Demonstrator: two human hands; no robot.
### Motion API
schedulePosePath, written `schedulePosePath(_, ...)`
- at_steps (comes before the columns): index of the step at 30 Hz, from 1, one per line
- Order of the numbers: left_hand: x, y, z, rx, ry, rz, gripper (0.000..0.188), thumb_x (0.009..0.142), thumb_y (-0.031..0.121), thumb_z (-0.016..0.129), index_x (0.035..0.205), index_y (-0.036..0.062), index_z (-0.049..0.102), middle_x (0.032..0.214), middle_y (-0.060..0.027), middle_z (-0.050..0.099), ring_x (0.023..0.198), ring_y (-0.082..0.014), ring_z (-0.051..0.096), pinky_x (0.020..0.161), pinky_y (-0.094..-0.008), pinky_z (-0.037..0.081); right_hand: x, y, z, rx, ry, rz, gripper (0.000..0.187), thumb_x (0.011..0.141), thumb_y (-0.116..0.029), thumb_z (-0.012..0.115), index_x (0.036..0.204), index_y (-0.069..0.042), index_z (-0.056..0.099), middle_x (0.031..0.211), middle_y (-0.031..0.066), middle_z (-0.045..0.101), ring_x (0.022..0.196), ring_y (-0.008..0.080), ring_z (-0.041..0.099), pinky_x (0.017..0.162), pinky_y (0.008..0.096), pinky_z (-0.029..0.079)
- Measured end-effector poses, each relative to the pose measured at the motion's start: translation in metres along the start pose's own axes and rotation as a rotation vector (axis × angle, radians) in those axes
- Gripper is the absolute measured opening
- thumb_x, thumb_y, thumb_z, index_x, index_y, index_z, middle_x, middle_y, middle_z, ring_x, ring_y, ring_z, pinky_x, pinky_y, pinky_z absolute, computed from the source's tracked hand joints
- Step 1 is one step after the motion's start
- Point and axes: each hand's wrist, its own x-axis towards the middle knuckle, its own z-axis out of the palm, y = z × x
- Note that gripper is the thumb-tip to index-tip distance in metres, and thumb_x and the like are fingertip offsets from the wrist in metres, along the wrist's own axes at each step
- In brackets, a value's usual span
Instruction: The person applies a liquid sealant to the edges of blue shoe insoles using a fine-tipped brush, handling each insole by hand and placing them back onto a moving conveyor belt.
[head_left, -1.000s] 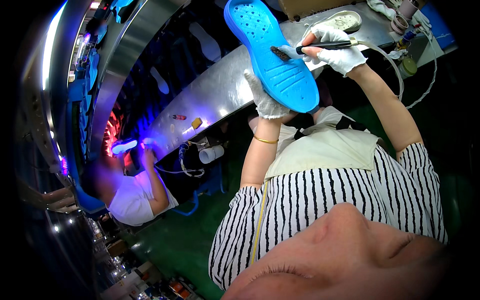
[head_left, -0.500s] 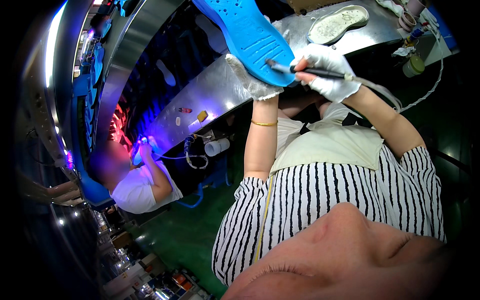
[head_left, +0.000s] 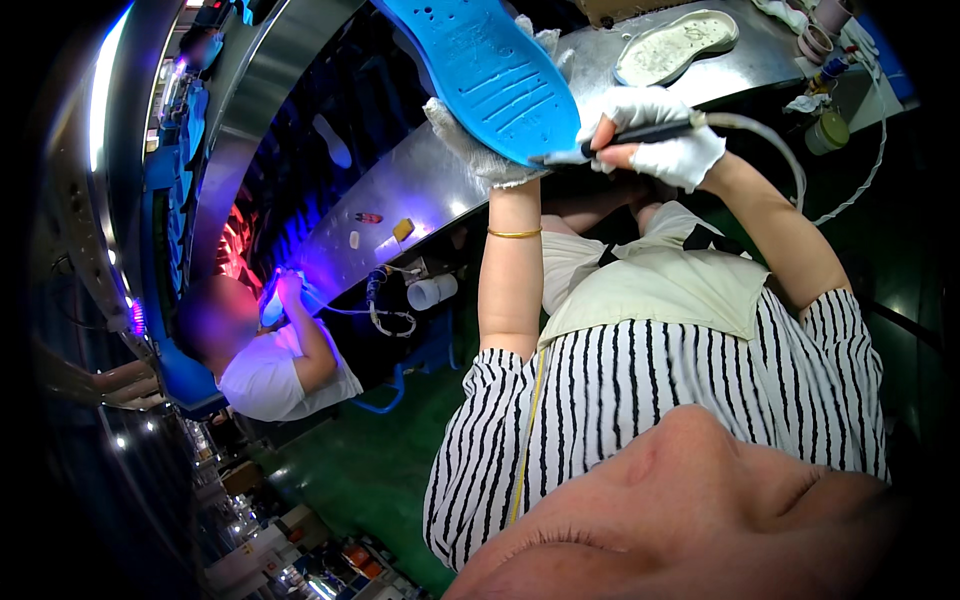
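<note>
While the left hand [head_left: 478,150], in a white knit glove, is clamped under the blue shoe sole [head_left: 480,70] and holds it raised with its patterned face toward the camera, the right hand [head_left: 655,140], also gloved, is closed around a dark pen-like tool [head_left: 630,135] whose tip touches the lower end of that sole. A pale cable [head_left: 790,160] runs from the back of the tool and curves down past the right wrist. Behind the sole lies the metal workbench [head_left: 420,190]; a grey-white sole [head_left: 675,45] rests on it to the sole's right, and small cups [head_left: 815,40] stand farther right. A gold bracelet [head_left: 515,233] circles the left forearm below the sole. Well to the sole's lower left, another person in a white shirt [head_left: 270,375] works under a violet light [head_left: 275,290].
</note>
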Motion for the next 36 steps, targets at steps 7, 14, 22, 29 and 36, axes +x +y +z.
schedulePosePath(7, 0.009, 0.003, 0.006, -0.217, -0.051, -0.091, 0.086, 0.078, 0.066, 0.047, 0.140, 0.0106, 0.025, 0.138, -0.0256, 0.030, 0.126, -0.0453, 0.031, 0.103, -0.0600, 0.024, -0.005, 0.009, -0.002, -0.168, 0.031, -0.153, 0.012, 0.073, 0.005, 0.063, 0.083, 0.000, 0.059, 0.081, 0.0068, 0.061, 0.074, 0.0115, 0.058, 0.069, 0.0243, 0.048)
schedulePosePath(14, 0.015, 0.009, 0.000, -0.273, -0.116, -0.228, 0.085, 0.078, 0.064, 0.047, 0.140, 0.0088, 0.026, 0.137, -0.0260, 0.032, 0.123, -0.0455, 0.036, 0.101, -0.0571, 0.030, -0.015, -0.001, -0.009, 0.142, 0.009, -0.029, 0.016, 0.076, 0.003, 0.064, 0.088, -0.002, 0.054, 0.084, 0.0052, 0.062, 0.077, 0.0104, 0.058, 0.074, 0.0235, 0.047)
schedulePosePath(22, 0.026, 0.014, -0.028, 0.010, 0.181, -0.411, 0.069, 0.084, 0.053, 0.046, 0.128, 0.0015, 0.042, 0.121, -0.0240, 0.050, 0.105, -0.0361, 0.055, 0.088, -0.0465, 0.048, 0.013, 0.002, -0.015, -0.454, -0.063, -0.429, 0.013, 0.070, 0.006, 0.062, 0.079, -0.002, 0.056, 0.088, 0.0106, 0.059, 0.085, 0.0207, 0.058, 0.075, 0.0292, 0.045)
schedulePosePath(29, 0.031, 0.015, -0.012, 0.182, 0.329, -0.645, 0.039, 0.085, 0.036, 0.056, 0.099, -0.0005, 0.061, 0.092, -0.0169, 0.064, 0.077, -0.0258, 0.063, 0.072, -0.0362, 0.054, 0.017, 0.000, -0.010, -0.413, -0.125, -0.253, 0.013, 0.063, 0.002, 0.063, 0.075, -0.003, 0.061, 0.083, 0.0092, 0.062, 0.083, 0.0235, 0.059, 0.075, 0.0335, 0.047)
schedulePosePath(36, 0.036, 0.001, -0.010, 0.375, 0.220, -0.793, 0.039, 0.084, 0.036, 0.059, 0.101, 0.0006, 0.061, 0.089, -0.0132, 0.065, 0.074, -0.0199, 0.063, 0.068, -0.0299, 0.053, 0.007, -0.024, -0.030, -0.406, -0.134, -0.189, 0.007, 0.063, 0.003, 0.061, 0.070, 0.001, 0.059, 0.075, 0.0097, 0.063, 0.075, 0.0192, 0.062, 0.068, 0.0281, 0.049)
